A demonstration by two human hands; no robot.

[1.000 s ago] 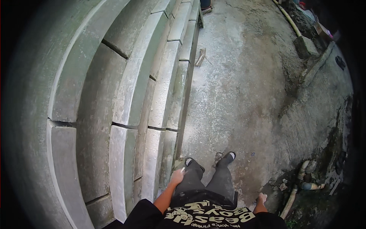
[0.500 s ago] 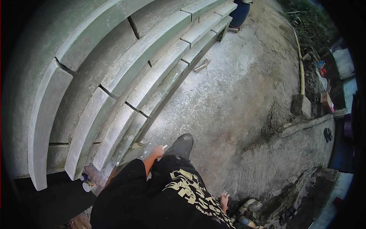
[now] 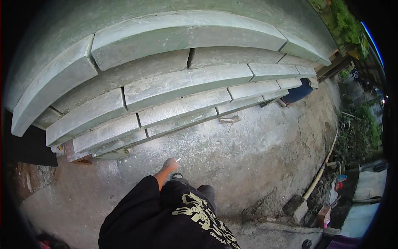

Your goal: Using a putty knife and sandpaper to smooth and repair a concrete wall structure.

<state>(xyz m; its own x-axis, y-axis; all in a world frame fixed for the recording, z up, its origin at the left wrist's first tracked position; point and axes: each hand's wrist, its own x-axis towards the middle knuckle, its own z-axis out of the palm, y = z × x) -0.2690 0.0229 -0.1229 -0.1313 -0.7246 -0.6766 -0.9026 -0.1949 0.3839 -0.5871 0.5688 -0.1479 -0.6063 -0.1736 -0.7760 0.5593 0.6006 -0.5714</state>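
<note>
Head view: the left hand (image 3: 170, 163) is closed around a short white stick (image 3: 178, 159), whose free end juts out on the right side of the fist. The right hand is out of the frame, so its state I cannot tell; the left is the one nearer the concrete ledges (image 3: 182, 83).

The stick sits in the fingers, well apart from the ledges. The lowest ledge (image 3: 182, 123) lies beyond the hand, toward the top of the view, with a strip of bare floor (image 3: 257, 153) between. The stick's long axis points right and slightly up, roughly along that ledge's edge. One foot (image 3: 177, 175) shows just below the hand.

The floor is rough concrete, pale near the ledges and browner to the right. A piece of wood (image 3: 229, 119) lies on it, just beside the lowest ledge. Farther along, a blue drum (image 3: 299, 92) stands near the ends of the ledges. On the right, a pole (image 3: 320, 177) lies near a concrete block (image 3: 295, 208), with plants (image 3: 360, 128) beyond and a box (image 3: 324, 216) lower down.
</note>
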